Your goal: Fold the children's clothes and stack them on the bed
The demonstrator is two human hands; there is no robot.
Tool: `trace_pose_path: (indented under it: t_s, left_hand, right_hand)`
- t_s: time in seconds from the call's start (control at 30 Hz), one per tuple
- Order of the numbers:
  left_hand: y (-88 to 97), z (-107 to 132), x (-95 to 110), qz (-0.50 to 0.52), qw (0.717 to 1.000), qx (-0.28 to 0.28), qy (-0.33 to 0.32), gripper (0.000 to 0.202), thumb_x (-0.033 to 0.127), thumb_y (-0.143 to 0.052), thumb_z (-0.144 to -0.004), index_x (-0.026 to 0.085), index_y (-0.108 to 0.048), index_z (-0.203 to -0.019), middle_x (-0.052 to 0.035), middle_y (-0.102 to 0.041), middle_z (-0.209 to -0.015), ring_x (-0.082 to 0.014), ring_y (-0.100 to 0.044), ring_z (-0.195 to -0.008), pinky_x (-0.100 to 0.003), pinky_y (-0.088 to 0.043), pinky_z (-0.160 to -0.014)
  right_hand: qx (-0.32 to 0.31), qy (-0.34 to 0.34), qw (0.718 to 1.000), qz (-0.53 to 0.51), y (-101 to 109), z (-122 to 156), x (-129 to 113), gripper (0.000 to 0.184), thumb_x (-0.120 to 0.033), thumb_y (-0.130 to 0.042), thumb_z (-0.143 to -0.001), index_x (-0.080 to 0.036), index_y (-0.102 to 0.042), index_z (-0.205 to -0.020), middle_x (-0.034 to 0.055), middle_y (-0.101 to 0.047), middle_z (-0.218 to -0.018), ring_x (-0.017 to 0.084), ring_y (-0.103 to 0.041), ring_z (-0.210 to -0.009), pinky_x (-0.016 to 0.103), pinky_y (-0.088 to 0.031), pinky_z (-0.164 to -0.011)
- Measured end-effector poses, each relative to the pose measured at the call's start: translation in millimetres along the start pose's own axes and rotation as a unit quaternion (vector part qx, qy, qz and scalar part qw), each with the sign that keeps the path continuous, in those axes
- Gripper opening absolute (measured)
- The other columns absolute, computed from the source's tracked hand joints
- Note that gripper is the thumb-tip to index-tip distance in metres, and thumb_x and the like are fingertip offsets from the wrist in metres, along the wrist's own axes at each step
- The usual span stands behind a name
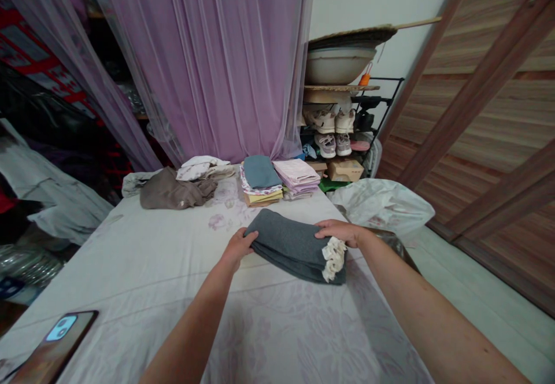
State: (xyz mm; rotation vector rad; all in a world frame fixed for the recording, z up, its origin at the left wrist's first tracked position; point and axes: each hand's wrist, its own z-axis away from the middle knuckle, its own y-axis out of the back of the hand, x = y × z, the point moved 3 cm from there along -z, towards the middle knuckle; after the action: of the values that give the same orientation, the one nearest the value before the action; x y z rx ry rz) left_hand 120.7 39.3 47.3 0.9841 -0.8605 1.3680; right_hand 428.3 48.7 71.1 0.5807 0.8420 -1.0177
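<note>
A dark grey folded garment with a cream ruffled trim at its right end lies on the bed, or just above it; I cannot tell which. My left hand grips its left end, thumb on top and fingers beneath. At the far right corner, my right hand holds the cloth with the thumb over its upper face, close to the ruffle. Behind it stand two stacks of folded clothes: one topped by a blue-grey piece, the other by a pale pink piece.
A brown crumpled garment and a white patterned cloth lie at the bed's back left. A phone rests at the front left. Right of the bed are a white plastic bag and a rack with shoes. Purple curtains hang behind.
</note>
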Motion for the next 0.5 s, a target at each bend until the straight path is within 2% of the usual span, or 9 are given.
trace_pose_path:
  t_s: [0.1, 0.27, 0.37, 0.5]
  left_hand:
    - [-7.9, 0.3, 0.7, 0.043, 0.999, 0.006, 0.008, 0.025, 0.036, -0.067, -0.081, 0.019, -0.058, -0.097, -0.0021, -0.065, -0.086, -0.0118, -0.063, -0.072, -0.026, -0.056, -0.067]
    - [-10.3, -1.0, 15.1, 0.111, 0.993, 0.033, -0.012, 0.021, 0.032, -0.066, -0.083, 0.019, -0.056, -0.096, 0.0, -0.062, -0.08, -0.0093, -0.06, -0.066, -0.024, -0.055, -0.063]
    - [-6.1, 0.2, 18.9, 0.125, 0.992, 0.021, -0.011, 0.019, 0.03, -0.067, -0.081, 0.019, -0.056, -0.094, 0.0005, -0.061, -0.077, -0.0095, -0.059, -0.064, -0.022, -0.054, -0.06]
    - [8.2, 0.8, 8.0, 0.126, 0.991, 0.033, -0.005, 0.023, 0.028, -0.072, -0.076, 0.018, -0.056, -0.089, 0.0007, -0.062, -0.076, -0.0096, -0.06, -0.064, -0.022, -0.053, -0.061]
  right_hand:
    - [-0.001, 0.009, 1.0, -0.021, 0.0, 1.2, -0.1, 0.029, -0.023, -0.073, -0.063, -0.019, -0.07, -0.092, 0.0006, -0.076, -0.085, 0.016, -0.07, -0.073, 0.027, -0.055, -0.074]
    - [-0.001, 0.046, 0.998, -0.053, -1.7, -0.9, -1.8, 0.032, -0.024, -0.073, -0.066, -0.02, -0.069, -0.097, 0.0013, -0.075, -0.089, 0.015, -0.07, -0.075, 0.029, -0.055, -0.08]
    - [0.004, 0.055, 0.997, -0.045, -1.1, -1.9, -3.0, 0.037, -0.024, -0.072, -0.066, -0.02, -0.068, -0.102, 0.0024, -0.075, -0.093, 0.016, -0.07, -0.078, 0.031, -0.054, -0.085]
    - [0.005, 0.064, 0.997, -0.034, 1.1, -0.7, 0.9, 0.047, -0.026, -0.074, -0.063, -0.022, -0.066, -0.109, 0.0033, -0.073, -0.105, 0.019, -0.069, -0.092, 0.033, -0.05, -0.091]
